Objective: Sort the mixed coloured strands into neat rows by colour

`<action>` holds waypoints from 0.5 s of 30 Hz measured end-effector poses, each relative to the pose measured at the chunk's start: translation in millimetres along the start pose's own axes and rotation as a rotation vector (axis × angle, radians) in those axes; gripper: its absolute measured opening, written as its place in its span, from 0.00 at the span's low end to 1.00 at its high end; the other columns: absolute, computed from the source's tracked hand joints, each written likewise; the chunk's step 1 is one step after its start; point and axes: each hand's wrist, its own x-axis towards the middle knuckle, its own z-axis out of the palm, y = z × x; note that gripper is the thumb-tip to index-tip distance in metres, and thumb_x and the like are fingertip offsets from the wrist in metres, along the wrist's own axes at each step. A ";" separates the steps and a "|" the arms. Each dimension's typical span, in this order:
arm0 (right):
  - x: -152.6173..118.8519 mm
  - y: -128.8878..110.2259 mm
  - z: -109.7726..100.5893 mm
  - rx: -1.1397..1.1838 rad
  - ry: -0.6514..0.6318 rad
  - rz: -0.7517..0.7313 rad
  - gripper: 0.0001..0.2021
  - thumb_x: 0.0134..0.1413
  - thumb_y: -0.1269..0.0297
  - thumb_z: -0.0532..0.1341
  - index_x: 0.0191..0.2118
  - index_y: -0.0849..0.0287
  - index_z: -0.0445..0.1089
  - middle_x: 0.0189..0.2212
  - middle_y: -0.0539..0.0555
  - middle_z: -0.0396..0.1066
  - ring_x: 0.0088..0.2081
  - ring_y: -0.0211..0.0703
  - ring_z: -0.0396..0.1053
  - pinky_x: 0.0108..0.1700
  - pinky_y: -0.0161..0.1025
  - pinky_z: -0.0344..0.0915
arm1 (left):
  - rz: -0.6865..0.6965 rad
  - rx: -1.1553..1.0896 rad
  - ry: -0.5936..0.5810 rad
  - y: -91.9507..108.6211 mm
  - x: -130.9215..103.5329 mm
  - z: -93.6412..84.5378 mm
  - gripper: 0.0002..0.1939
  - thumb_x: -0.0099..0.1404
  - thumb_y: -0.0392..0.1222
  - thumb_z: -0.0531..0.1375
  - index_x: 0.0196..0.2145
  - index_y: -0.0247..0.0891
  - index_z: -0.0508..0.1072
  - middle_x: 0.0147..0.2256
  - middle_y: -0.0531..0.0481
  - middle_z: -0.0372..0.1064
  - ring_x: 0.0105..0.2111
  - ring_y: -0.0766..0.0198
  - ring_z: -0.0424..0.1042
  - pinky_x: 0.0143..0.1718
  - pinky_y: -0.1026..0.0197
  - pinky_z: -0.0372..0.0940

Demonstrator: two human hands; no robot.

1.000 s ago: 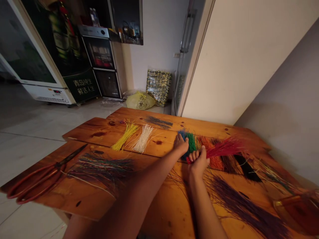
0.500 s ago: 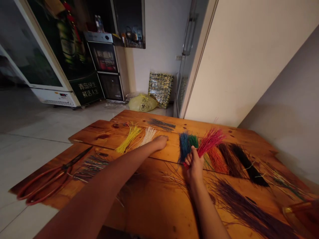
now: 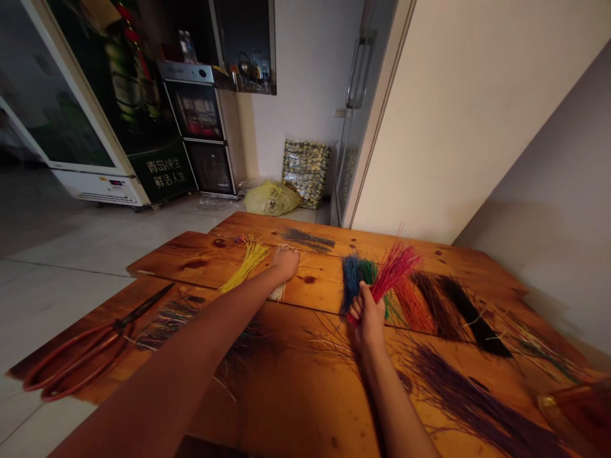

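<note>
My right hand (image 3: 370, 312) is closed around a bundle of pink-red strands (image 3: 396, 270), whose loose ends fan out up and to the right. Further left, my left hand (image 3: 286, 262) is curled over a bundle of white strands (image 3: 277, 292); its ends show above and below the hand, and most of the fingers are hidden. A yellow bundle (image 3: 247, 264) lies just left of that hand. Beside the right hand are a blue bundle (image 3: 351, 280) and a green bundle (image 3: 367, 270). Orange strands (image 3: 414, 305) lie past the pink ones.
Brown (image 3: 436, 302), black (image 3: 472, 315) and purple bundles (image 3: 477, 391) lie to the right. Grey strands (image 3: 308, 239) are at the far side of the wooden table (image 3: 296, 375). Large red-handled scissors (image 3: 95, 346) lie left, beside mixed-colour strands (image 3: 169, 318).
My left hand has moved left from the bare wood onto the white bundle and now covers most of it. The right hand still holds the pink-red strands, nearly in place.
</note>
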 end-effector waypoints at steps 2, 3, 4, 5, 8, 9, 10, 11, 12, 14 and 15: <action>0.3 -0.1 0.5 0.011 0.002 0.007 0.16 0.44 0.58 0.65 0.28 0.55 0.55 0.13 0.35 0.42 0.12 0.26 0.36 0.11 0.24 0.38 | -0.090 0.008 -0.061 -0.8 6.5 -1.9 0.12 0.64 0.43 0.54 0.39 0.33 0.71 0.42 0.44 0.69 0.45 0.57 0.66 0.48 0.48 0.59; 0.4 -0.2 0.7 0.016 0.003 0.009 0.16 0.44 0.58 0.65 0.28 0.55 0.54 0.13 0.35 0.42 0.12 0.26 0.36 0.11 0.25 0.38 | -0.128 0.008 -0.089 -0.8 9.2 -3.0 0.13 0.64 0.45 0.55 0.39 0.33 0.70 0.42 0.45 0.69 0.44 0.58 0.67 0.46 0.49 0.60; 0.5 -0.3 0.9 0.018 0.003 0.012 0.16 0.44 0.58 0.65 0.28 0.55 0.54 0.12 0.35 0.42 0.12 0.26 0.36 0.11 0.25 0.38 | -0.158 0.006 -0.114 -0.8 11.6 -4.2 0.13 0.64 0.46 0.55 0.40 0.33 0.70 0.42 0.45 0.68 0.43 0.59 0.68 0.45 0.49 0.62; 0.6 -0.4 1.2 0.019 0.004 0.015 0.16 0.44 0.59 0.65 0.28 0.54 0.54 0.12 0.35 0.42 0.12 0.26 0.36 0.11 0.25 0.38 | -0.180 0.002 -0.135 -0.9 13.6 -5.5 0.14 0.64 0.46 0.55 0.40 0.33 0.70 0.41 0.45 0.68 0.42 0.59 0.68 0.45 0.50 0.62; 0.7 -1.1 2.3 0.020 0.006 0.028 0.16 0.44 0.59 0.65 0.28 0.54 0.54 0.11 0.35 0.42 0.12 0.26 0.36 0.11 0.25 0.38 | -0.208 -0.012 -0.184 -2.6 18.6 -9.8 0.14 0.64 0.46 0.55 0.41 0.33 0.69 0.42 0.45 0.68 0.42 0.59 0.68 0.44 0.51 0.63; 0.6 -1.3 2.7 0.020 0.009 0.032 0.16 0.44 0.59 0.65 0.28 0.54 0.54 0.11 0.35 0.42 0.12 0.26 0.36 0.11 0.25 0.38 | -0.212 -0.016 -0.197 -3.5 20.1 -11.0 0.14 0.64 0.46 0.55 0.41 0.33 0.69 0.42 0.45 0.68 0.43 0.59 0.68 0.44 0.51 0.63; 0.4 -1.5 3.3 0.018 0.011 0.036 0.16 0.44 0.59 0.65 0.28 0.54 0.54 0.11 0.35 0.42 0.11 0.26 0.36 0.11 0.25 0.38 | -0.216 -0.019 -0.208 -4.3 21.5 -12.0 0.14 0.64 0.46 0.55 0.42 0.34 0.69 0.43 0.45 0.68 0.43 0.59 0.68 0.44 0.51 0.63; 0.2 -1.7 3.8 0.016 0.013 0.040 0.16 0.44 0.59 0.65 0.28 0.54 0.54 0.11 0.35 0.42 0.11 0.26 0.36 0.11 0.25 0.38 | -0.222 -0.021 -0.218 -5.0 23.0 -12.7 0.14 0.64 0.46 0.55 0.42 0.34 0.69 0.43 0.45 0.68 0.43 0.59 0.68 0.44 0.51 0.64; -0.1 -1.9 4.4 0.013 0.015 0.043 0.16 0.44 0.58 0.65 0.28 0.54 0.54 0.11 0.34 0.42 0.11 0.26 0.36 0.10 0.25 0.38 | -0.230 -0.023 -0.226 -5.3 24.4 -13.1 0.14 0.64 0.46 0.55 0.43 0.34 0.69 0.43 0.45 0.68 0.43 0.59 0.68 0.44 0.51 0.64; -0.9 -2.2 5.9 0.007 0.019 0.047 0.16 0.43 0.58 0.65 0.28 0.54 0.54 0.10 0.34 0.42 0.11 0.26 0.36 0.10 0.25 0.38 | -0.246 -0.025 -0.238 -5.1 26.9 -13.2 0.15 0.64 0.46 0.55 0.43 0.33 0.69 0.43 0.44 0.68 0.43 0.59 0.68 0.44 0.51 0.64; -1.4 -2.3 6.8 0.005 0.020 0.046 0.17 0.43 0.58 0.65 0.28 0.54 0.54 0.10 0.34 0.42 0.11 0.26 0.36 0.10 0.25 0.38 | -0.254 -0.026 -0.241 -4.5 27.8 -13.1 0.15 0.64 0.46 0.55 0.43 0.33 0.69 0.43 0.44 0.68 0.43 0.58 0.68 0.44 0.51 0.64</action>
